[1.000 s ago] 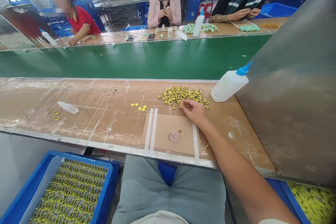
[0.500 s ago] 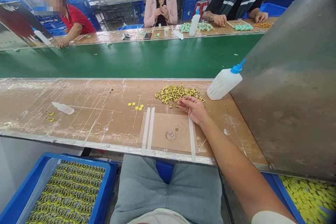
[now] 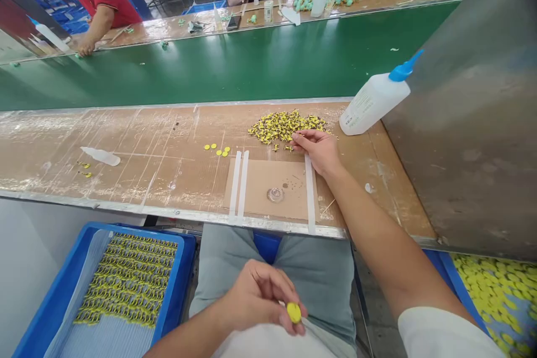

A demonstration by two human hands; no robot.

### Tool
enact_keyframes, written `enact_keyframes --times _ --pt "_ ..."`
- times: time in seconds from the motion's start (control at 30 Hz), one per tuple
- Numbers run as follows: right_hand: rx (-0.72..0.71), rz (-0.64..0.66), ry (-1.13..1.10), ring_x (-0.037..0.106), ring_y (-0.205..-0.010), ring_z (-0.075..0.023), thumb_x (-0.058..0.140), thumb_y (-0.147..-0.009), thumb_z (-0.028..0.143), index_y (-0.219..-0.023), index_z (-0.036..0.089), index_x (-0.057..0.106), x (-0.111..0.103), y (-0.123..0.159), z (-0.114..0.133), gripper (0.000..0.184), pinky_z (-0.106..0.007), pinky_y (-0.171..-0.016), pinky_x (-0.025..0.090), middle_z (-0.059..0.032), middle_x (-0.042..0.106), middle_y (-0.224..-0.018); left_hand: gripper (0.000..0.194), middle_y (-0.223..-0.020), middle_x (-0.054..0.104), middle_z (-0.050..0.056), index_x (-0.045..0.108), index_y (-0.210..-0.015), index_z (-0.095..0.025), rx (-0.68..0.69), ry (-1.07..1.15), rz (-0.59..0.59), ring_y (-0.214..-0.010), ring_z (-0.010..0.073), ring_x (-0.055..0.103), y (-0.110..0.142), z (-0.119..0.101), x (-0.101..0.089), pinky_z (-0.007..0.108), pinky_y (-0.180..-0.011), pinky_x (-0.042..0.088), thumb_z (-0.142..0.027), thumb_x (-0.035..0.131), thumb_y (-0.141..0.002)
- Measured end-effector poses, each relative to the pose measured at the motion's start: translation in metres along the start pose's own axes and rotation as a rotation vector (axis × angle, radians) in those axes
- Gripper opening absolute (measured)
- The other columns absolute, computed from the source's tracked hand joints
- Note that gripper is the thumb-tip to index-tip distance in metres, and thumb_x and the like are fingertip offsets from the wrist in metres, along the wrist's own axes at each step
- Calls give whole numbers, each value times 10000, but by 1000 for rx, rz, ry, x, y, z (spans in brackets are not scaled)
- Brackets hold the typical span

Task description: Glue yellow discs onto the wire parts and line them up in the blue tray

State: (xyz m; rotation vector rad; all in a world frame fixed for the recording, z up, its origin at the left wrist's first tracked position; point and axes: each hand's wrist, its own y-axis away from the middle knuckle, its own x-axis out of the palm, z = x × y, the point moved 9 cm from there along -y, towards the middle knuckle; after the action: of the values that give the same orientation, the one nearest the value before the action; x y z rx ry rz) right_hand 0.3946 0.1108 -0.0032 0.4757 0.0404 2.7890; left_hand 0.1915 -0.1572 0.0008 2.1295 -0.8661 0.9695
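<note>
My left hand is over my lap, fingers closed in a pinch round a small yellow disc. My right hand reaches across the brown worktable to the near edge of a pile of small yellow-and-black parts; its fingers are curled with the tips touching the parts, and I cannot make out whether they hold one. A few loose yellow discs lie left of the pile. A cardboard pad with white strips and a small clear dish lies in front of me.
A white glue bottle with a blue nozzle leans on a grey metal panel at right. Blue bin of yellow-black parts at lower left, yellow discs at lower right. A green conveyor belt; people work beyond it.
My left hand has come into view over my lap, pinching a yellow disc. The camera has tilted down. My right hand stays at the pile's edge.
</note>
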Motion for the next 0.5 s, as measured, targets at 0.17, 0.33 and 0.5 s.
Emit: enact_keyframes --times 0.17,0.33,0.5 --pt "-71 -51 87 695 -645 -163 1007 -442 501 -790 191 762 -5 1 5 527 -278 -616 644 -30 751 -755 255 -860 791 53 805 -891 -216 176 52 -70 -657 170 764 -4 -36 -19 173 -533 581 -251 943 -679" --pt "-213 -143 281 636 -575 -154 965 -544 493 -808 194 787 -16 1 16 436 -264 -493 561 -31 743 -744 231 -886 782 28 786 -887 -229 242 24 -128 -683 125 756 -2 -61 -24 124 -536 545 -244 928 -705" --pt "-268 -109 306 650 -586 -175 977 -521 463 -816 204 802 -14 0 18 430 -293 -527 592 -27 735 -720 250 -867 784 32 769 -814 -209 244 -18 -187 -712 158 768 2 -59 -23 158 -567 558 -123 934 -647"
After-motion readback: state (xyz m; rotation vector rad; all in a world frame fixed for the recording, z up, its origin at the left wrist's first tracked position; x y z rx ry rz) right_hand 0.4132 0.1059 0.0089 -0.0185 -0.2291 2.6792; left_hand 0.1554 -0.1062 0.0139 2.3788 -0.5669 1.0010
